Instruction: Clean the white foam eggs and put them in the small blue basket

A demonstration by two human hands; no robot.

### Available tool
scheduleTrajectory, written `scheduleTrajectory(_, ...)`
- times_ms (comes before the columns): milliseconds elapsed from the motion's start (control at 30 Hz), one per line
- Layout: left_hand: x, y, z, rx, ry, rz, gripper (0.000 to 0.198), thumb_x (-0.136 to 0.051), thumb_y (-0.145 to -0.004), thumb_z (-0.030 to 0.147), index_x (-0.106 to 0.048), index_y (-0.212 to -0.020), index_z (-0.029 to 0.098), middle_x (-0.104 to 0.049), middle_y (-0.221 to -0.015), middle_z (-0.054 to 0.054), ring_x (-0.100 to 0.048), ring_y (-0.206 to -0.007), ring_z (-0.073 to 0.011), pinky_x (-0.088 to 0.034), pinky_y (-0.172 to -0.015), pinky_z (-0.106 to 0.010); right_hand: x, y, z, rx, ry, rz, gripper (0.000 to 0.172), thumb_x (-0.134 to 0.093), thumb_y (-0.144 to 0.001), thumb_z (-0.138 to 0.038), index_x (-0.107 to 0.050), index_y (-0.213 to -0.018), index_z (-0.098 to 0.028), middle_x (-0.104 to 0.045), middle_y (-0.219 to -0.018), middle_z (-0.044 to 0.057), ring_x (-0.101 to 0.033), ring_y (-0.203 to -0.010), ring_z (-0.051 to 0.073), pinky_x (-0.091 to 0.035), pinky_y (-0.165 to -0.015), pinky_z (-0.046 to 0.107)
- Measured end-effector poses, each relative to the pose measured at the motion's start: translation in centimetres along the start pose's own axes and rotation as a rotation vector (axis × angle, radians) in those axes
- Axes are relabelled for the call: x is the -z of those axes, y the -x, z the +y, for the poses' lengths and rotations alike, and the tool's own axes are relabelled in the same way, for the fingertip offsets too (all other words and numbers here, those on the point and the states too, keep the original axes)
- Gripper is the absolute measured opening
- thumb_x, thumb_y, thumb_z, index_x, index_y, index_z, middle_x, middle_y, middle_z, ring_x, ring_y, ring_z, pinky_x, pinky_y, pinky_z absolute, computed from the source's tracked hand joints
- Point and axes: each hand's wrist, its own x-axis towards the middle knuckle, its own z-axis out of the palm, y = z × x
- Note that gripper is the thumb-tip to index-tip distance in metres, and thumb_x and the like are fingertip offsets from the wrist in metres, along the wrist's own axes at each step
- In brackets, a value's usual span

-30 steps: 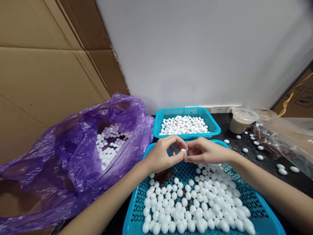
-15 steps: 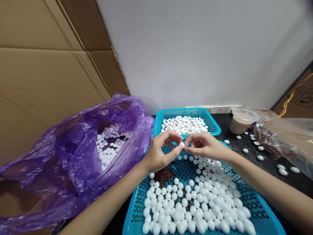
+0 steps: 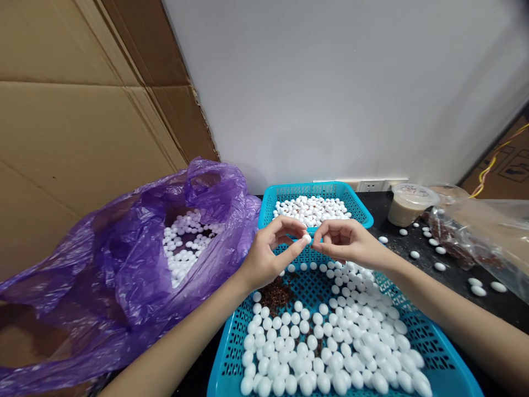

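The left hand and right hand pinch one white foam bead between their fingertips, above the blue plastic basket. A light, steady pinch suits it, since foam dents easily.

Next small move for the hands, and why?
Probably drop the white bead held between the left hand and right hand into the purple plastic bag: the beads there look clean, while the blue basket below holds brown crumbs.
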Motion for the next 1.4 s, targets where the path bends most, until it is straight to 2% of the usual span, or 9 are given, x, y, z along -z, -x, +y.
scheduleTrajectory(167, 0.02, -0.46, -0.28, 0.037, 0.13, 0.013, 0.019, -0.062, -0.079, 0.019, -0.055, -0.096, 0.015, -0.059, -0.093, -0.005, -0.059, -0.089, -0.0137, -0.051, -0.082, -0.024, 0.06, 0.0, -0.13, 0.096, -0.083, 0.027, 0.005, -0.062, -0.081, -0.022, -0.061, -0.082, -0.017, -0.056, -0.067, -0.001, -0.05, -0.054, 0.006, -0.043, -0.043, 0.016)
scheduleTrajectory(267, 0.02, -0.53, -0.35, 0.05, 0.185, 0.013, 0.02, -0.064, -0.078, 0.018, -0.054, -0.096, 0.015, -0.06, -0.093, -0.005, -0.06, -0.09, -0.0139, -0.051, -0.083, -0.025, 0.15, -0.14, -0.1, 0.156, -0.14, 0.042, 0.005, -0.063, -0.081, -0.021, -0.063, -0.084, -0.017, -0.056, -0.08, 0.002, -0.054, -0.065, 0.01, -0.051, -0.047, 0.019)
scheduleTrajectory(400, 0.02, -0.53, -0.52, 0.032, 0.21, 0.011, 0.022, -0.065, -0.077, 0.016, -0.054, -0.096, 0.016, -0.062, -0.091, -0.004, -0.061, -0.089, -0.0128, -0.051, -0.083, -0.023, 0.15, -0.25, -0.16, 0.163, -0.161, 0.018, 0.005, -0.062, -0.082, -0.02, -0.064, -0.084, -0.017, -0.054, -0.092, 0.005, -0.056, -0.075, 0.013, -0.055, -0.051, 0.022)
scheduleTrajectory(700, 0.06, -0.49, -0.37, 0.035, 0.197, 0.028, 0.02, -0.067, -0.074, 0.017, -0.055, -0.09, 0.018, -0.062, -0.087, -0.002, -0.061, -0.084, -0.0118, -0.053, -0.078, -0.022, 0.07, -0.15, -0.31, 0.146, -0.122, 0.021, 0.007, -0.062, -0.081, -0.023, -0.063, -0.083, -0.017, -0.053, -0.09, 0.004, -0.057, -0.074, 0.012, -0.056, -0.052, 0.02)
scheduleTrajectory(900, 0.12, -0.52, -0.05, 0.059, 0.138, 0.038, 0.016, -0.067, -0.074, 0.02, -0.056, -0.086, 0.018, -0.062, -0.084, -0.002, -0.061, -0.081, -0.0131, -0.054, -0.079, -0.028, -0.04, -0.11, -0.23, 0.151, -0.085, 0.041, 0.009, -0.061, -0.082, -0.026, -0.061, -0.086, -0.017, -0.052, -0.091, 0.004, -0.057, -0.075, 0.012, -0.056, -0.052, 0.02)
scheduleTrajectory(1133, 0.16, -0.46, -0.1, 0.077, 0.102, 0.04, 0.014, -0.066, -0.074, 0.022, -0.055, -0.082, 0.018, -0.063, -0.082, -0.002, -0.062, -0.078, -0.0139, -0.055, -0.077, -0.029, -0.03, -0.04, -0.26, 0.122, -0.079, 0.049, 0.01, -0.061, -0.082, -0.027, -0.061, -0.086, -0.018, -0.054, -0.093, 0.005, -0.059, -0.085, 0.015, -0.057, -0.061, 0.022)
scheduleTrajectory(1400, 0.17, -0.45, -0.13, 0.083, 0.107, 0.04, 0.016, -0.067, -0.073, 0.022, -0.054, -0.079, 0.017, -0.063, -0.081, -0.002, -0.063, -0.077, -0.0131, -0.055, -0.077, -0.029, -0.13, 0.0, -0.42, 0.108, -0.098, 0.058, 0.008, -0.062, -0.081, -0.025, -0.06, -0.084, -0.017, -0.054, -0.094, 0.004, -0.057, -0.084, 0.014, -0.058, -0.065, 0.025)
